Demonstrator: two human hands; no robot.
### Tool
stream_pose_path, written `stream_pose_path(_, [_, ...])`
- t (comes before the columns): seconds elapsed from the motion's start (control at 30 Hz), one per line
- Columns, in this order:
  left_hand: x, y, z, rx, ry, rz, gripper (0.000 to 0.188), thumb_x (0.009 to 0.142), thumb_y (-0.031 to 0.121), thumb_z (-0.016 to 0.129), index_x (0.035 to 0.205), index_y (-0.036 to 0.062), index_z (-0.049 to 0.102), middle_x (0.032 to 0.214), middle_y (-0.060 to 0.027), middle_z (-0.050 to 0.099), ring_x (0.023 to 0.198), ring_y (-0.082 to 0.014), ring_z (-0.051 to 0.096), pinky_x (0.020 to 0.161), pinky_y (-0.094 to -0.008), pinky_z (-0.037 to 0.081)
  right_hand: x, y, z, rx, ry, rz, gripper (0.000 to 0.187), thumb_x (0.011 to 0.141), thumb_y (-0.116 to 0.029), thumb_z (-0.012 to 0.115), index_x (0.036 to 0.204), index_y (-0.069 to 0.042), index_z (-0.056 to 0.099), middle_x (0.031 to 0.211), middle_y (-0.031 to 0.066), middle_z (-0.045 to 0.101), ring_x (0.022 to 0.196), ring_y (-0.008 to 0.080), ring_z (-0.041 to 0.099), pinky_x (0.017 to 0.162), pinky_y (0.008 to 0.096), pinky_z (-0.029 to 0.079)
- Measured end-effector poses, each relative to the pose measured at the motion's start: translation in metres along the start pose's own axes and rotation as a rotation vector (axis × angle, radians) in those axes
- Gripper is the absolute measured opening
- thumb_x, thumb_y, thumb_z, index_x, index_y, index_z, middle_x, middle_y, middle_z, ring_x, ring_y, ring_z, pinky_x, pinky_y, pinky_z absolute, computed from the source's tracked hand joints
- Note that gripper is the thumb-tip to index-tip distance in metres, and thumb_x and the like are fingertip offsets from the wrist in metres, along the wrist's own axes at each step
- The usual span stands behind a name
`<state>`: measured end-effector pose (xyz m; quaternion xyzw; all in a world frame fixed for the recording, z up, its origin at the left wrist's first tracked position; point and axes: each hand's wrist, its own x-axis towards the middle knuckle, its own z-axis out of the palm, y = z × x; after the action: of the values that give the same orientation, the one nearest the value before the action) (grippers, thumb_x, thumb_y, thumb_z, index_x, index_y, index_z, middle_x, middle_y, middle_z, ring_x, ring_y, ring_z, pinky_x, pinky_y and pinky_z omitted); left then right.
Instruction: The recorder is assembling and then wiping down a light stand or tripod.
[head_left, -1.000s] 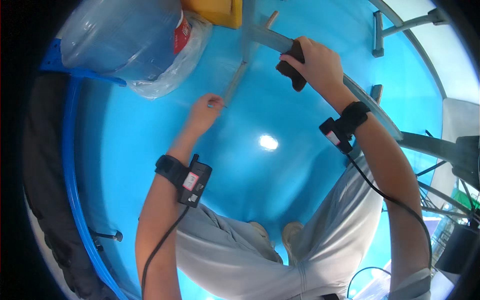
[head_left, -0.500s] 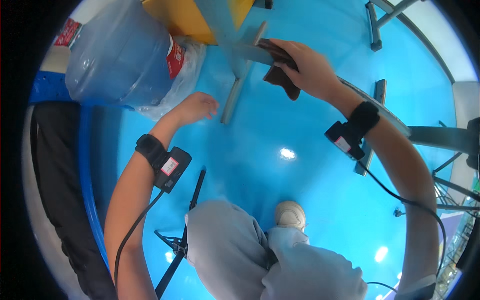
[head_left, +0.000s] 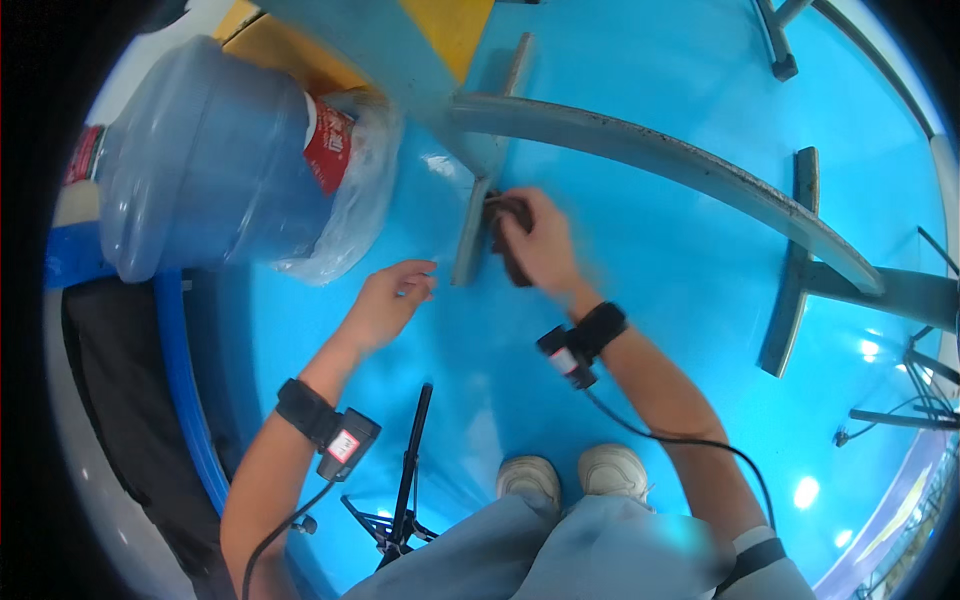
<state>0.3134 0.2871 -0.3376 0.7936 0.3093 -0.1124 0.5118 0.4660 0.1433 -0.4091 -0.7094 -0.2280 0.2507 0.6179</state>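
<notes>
My right hand point(head_left: 548, 248) is closed on a dark brown cloth point(head_left: 514, 265). The cloth is beside the grey metal foot bar point(head_left: 468, 245) of a frame on the floor, at the base of its upright leg point(head_left: 445, 105). Whether it presses on the metal is hard to see. Lower left of that bar, my left hand point(head_left: 388, 305) hovers with nothing in it, its fingers loosely bent and apart from the thumb.
A large clear blue water jug point(head_left: 225, 165) lies in plastic wrapping point(head_left: 365, 215) at the left. A curved metal crossbar point(head_left: 660, 150) runs rightward to another foot bar point(head_left: 790, 310). Below my hands stands a black tripod point(head_left: 405, 480). A yellow box point(head_left: 455, 35) is behind the leg.
My right hand has brought the cloth down from the crossbar to the foot bar. My left hand has shifted slightly lower in view. The view has moved, and both my shoes now show.
</notes>
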Motion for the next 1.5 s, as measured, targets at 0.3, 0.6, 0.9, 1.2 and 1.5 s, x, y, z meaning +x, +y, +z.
stream_pose_path(0.3, [0.021,0.008,0.015,0.043,0.093,-0.067,0.021,0.081,0.008,0.065,0.098,-0.0043,0.067,0.073,-0.012,0.066,0.066,-0.0133,0.06,0.064,-0.0288,0.048,0.007,0.004,0.022,-0.054,0.182,-0.142,0.017,0.078,0.0,0.058,0.095,-0.001,0.055,0.086,0.0183,0.057,0.083,0.0389,0.058,0.074,0.0429,0.049])
stream_pose_path(0.6, [0.025,0.012,0.014,0.025,0.058,-0.103,0.019,0.08,0.005,0.065,0.097,-0.0043,0.068,0.075,-0.0108,0.067,0.066,-0.0122,0.061,0.063,-0.0267,0.05,0.009,0.0,0.021,-0.11,0.158,-0.176,0.013,0.08,-0.004,0.057,0.092,-0.002,0.059,0.09,0.0181,0.059,0.084,0.0394,0.057,0.072,0.0456,0.047])
stream_pose_path(0.9, [0.024,0.004,0.014,-0.069,0.042,-0.064,0.02,0.08,0.004,0.065,0.098,-0.0048,0.068,0.077,-0.01,0.068,0.069,-0.0129,0.061,0.065,-0.0265,0.05,-0.021,-0.001,0.026,-0.2,0.104,-0.173,0.013,0.082,-0.008,0.053,0.092,-0.003,0.06,0.088,0.0179,0.059,0.08,0.0391,0.057,0.07,0.046,0.046])
stream_pose_path(1.2, [0.021,0.006,0.014,0.022,0.054,-0.109,0.024,0.082,0.004,0.063,0.102,-0.0092,0.065,0.086,-0.0125,0.068,0.075,-0.0158,0.064,0.071,-0.0272,0.052,-0.039,-0.006,0.04,-0.312,0.162,-0.069,0.018,0.082,-0.009,0.055,0.097,-0.003,0.061,0.088,0.0175,0.058,0.079,0.0379,0.058,0.065,0.0455,0.047])
stream_pose_path(1.5, [0.022,0.009,0.014,-0.007,0.053,-0.135,0.027,0.084,0.006,0.064,0.105,-0.0103,0.063,0.089,-0.014,0.067,0.078,-0.0166,0.064,0.072,-0.0274,0.053,-0.061,-0.008,0.047,-0.212,0.13,0.004,0.034,0.081,-0.004,0.056,0.116,-0.003,0.056,0.097,0.0139,0.054,0.079,0.0351,0.058,0.065,0.0429,0.049])
